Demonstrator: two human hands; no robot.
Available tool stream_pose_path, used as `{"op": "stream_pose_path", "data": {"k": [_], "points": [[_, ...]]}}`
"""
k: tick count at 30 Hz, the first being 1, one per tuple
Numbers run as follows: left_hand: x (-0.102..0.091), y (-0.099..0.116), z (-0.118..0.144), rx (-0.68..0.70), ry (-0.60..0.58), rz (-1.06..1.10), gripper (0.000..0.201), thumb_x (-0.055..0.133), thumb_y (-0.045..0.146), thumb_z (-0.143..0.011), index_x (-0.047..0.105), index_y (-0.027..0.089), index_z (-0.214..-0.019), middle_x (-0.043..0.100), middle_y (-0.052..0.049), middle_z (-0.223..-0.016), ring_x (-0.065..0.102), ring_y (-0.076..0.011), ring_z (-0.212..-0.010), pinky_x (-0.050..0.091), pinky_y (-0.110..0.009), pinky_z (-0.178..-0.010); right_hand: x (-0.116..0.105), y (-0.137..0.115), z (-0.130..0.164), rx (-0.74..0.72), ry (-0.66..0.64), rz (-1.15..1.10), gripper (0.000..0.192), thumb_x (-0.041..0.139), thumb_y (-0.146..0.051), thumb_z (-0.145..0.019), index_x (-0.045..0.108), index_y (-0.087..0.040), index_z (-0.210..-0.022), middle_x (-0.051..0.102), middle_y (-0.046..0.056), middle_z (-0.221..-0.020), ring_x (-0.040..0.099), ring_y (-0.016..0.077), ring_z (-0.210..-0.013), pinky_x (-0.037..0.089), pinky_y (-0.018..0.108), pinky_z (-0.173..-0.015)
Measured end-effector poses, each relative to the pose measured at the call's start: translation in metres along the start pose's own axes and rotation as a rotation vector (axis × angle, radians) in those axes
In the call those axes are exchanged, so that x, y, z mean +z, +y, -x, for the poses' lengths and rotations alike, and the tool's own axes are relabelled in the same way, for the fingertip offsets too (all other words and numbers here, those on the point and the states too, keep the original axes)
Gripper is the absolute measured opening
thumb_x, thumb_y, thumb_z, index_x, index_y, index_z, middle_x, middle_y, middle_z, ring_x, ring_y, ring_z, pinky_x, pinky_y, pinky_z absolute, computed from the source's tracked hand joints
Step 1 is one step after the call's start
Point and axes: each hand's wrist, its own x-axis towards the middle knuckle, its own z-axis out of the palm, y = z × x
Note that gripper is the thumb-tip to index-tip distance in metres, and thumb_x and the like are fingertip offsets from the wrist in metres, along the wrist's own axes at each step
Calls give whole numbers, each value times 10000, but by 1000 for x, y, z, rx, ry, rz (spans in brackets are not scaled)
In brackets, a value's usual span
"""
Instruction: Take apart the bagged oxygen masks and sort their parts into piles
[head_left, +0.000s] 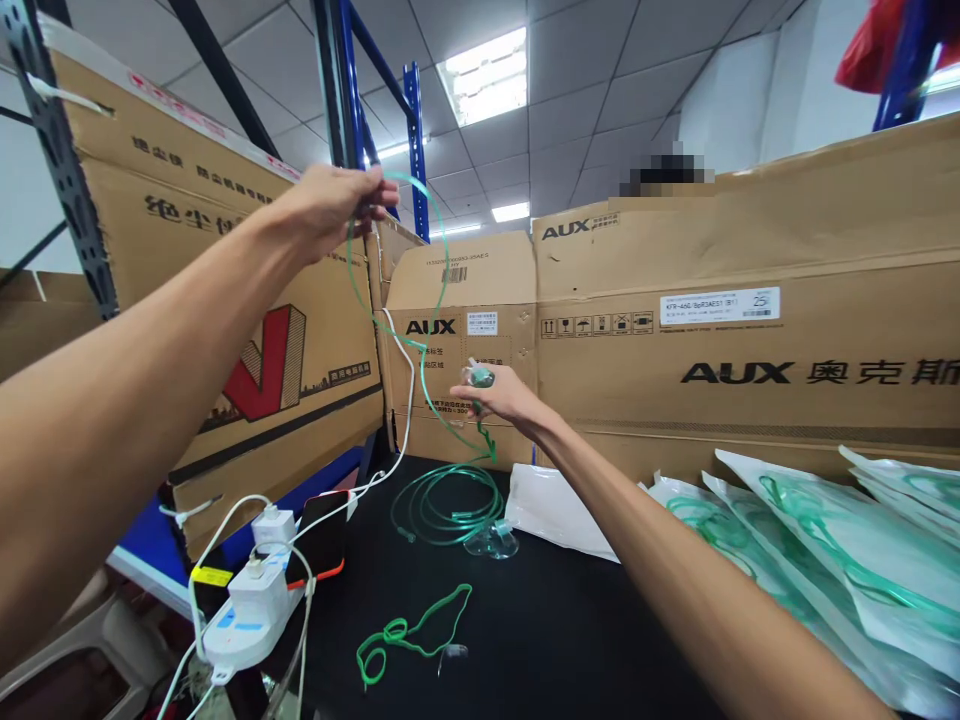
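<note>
left hand [330, 205] pinches the green tube [420, 350] up high; right hand [504, 395] fingers pinch its mask [478, 377] above a coil [448, 505] on the desk [570, 640].

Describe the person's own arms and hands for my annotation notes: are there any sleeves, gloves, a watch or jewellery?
Both arms are bare along all that shows, with no sleeve in view. The left hand and the right hand wear no gloves. No watch, bracelet or ring shows on either wrist or on the fingers that can be seen. No markings or cables are on the arms.
</note>
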Motion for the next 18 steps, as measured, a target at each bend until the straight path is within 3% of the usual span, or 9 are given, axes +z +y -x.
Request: {"op": "stream_pose_path", "data": {"k": [5,8,10,12,15,18], "points": [[-9,11,-3,81,132,14,382,339,278,-1138,562,2,-1282,638,-146,-1304,602,-226,-1189,410,-388,-1005,27,3,17,48,-320,33,152,690,-276,-976,664,-129,-1004,673,-20,-802,642,96,-598,540,210,-518],[-8,9,-3,82,250,-6,393,328,293,-1137,581,30,-1285,663,-137,-1272,621,-205,-1104,433,-360,-966,30,17,22,88,-361,106,154,684,-276,-979,672,-127,-1013,696,3,-868,660,108,-646,570,236,-566],[-4,4,3,93,307,-28,411,332,299,-1131,605,25,-1269,683,-133,-1201,629,-182,-1011,439,-320,-902,23,20,16,70,-258,146,166,670,-291,-988,672,-132,-1036,697,17,-914,669,122,-696,585,262,-612],[2,-5,13,107,296,-91,434,368,329,-1118,641,12,-1229,686,-107,-1072,624,-169,-939,420,-294,-843,10,14,6,1,-73,163,167,665,-294,-988,665,-139,-1051,690,23,-946,666,131,-731,584,280,-643],[15,-25,36,79,162,-183,435,448,398,-1070,700,51,-1142,644,-56,-917,602,-159,-873,396,-286,-791,-15,-14,-11,-164,193,144,102,693,-223,-946,651,-140,-986,666,5,-895,646,137,-745,566,297,-680],[32,-46,64,-5,8,-202,346,584,412,-959,744,109,-1009,662,-48,-851,585,-174,-813,416,-306,-763,-33,-48,-19,-320,307,109,77,685,-118,-883,624,-160,-862,649,-9,-763,624,131,-732,541,305,-757]]}}
